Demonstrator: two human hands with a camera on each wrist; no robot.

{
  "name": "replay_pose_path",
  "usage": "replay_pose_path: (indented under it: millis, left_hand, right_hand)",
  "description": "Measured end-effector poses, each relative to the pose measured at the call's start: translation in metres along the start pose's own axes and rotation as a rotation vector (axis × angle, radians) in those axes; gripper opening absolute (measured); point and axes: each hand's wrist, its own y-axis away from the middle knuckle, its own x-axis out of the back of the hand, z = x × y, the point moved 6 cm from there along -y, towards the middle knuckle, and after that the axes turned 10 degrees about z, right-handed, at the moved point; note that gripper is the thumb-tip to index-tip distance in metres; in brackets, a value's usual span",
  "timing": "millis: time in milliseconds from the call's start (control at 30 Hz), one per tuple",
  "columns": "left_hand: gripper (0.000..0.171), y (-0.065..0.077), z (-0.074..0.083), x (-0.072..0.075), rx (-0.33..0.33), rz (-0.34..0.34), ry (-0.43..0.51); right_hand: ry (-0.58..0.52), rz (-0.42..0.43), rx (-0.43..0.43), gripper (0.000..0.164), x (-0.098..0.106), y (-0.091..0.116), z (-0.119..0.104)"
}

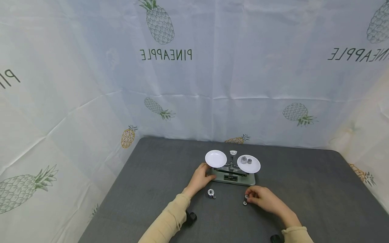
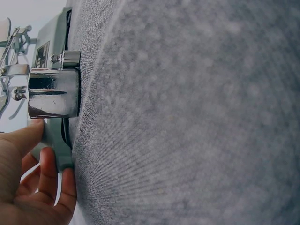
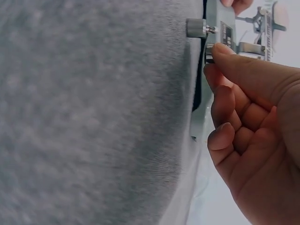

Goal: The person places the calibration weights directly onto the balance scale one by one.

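Observation:
A balance scale [image 1: 234, 179] with a grey-green base and two white pans stands on the dark table. My left hand [image 1: 200, 177] holds the left end of its base, thumb in front and fingers around the side. Just in front of the scale, my right hand [image 1: 264, 199] pinches a small metal weight [image 3: 209, 55] between thumb and index finger. Beside it stands another small weight [image 3: 196, 28]. Near my left hand are a large knobbed weight [image 2: 54, 93] and a small one [image 2: 71, 58]. Two weights [image 1: 244, 160] sit on the right pan [image 1: 253, 166]; the left pan [image 1: 215, 158] is bare.
The dark grey tabletop [image 1: 146, 189] extends around the scale. A white cloth printed with pineapples [image 1: 212, 74] hangs behind the table and along both sides. Black wrist straps [image 1: 190, 217] show at my sleeves.

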Motion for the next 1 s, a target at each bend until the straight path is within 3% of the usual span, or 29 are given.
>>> replay_pose_path:
  millis: [533, 767, 1000]
  left_hand:
    - [0.041, -0.001, 0.0, 0.0, -0.006, 0.013, -0.022]
    - [0.042, -0.002, -0.001, 0.0, 0.001, 0.011, -0.024]
    - [0.042, -0.001, -0.001, -0.001, -0.005, 0.01, -0.015]
  right_hand:
    - [0.058, 0.037, 0.053, 0.016, 0.026, -0.004, -0.028]
    - [0.076, 0.119, 0.101, 0.016, 0.04, -0.006, -0.04]
    - [0.082, 0.205, 0.074, 0.017, 0.048, -0.01, -0.042]
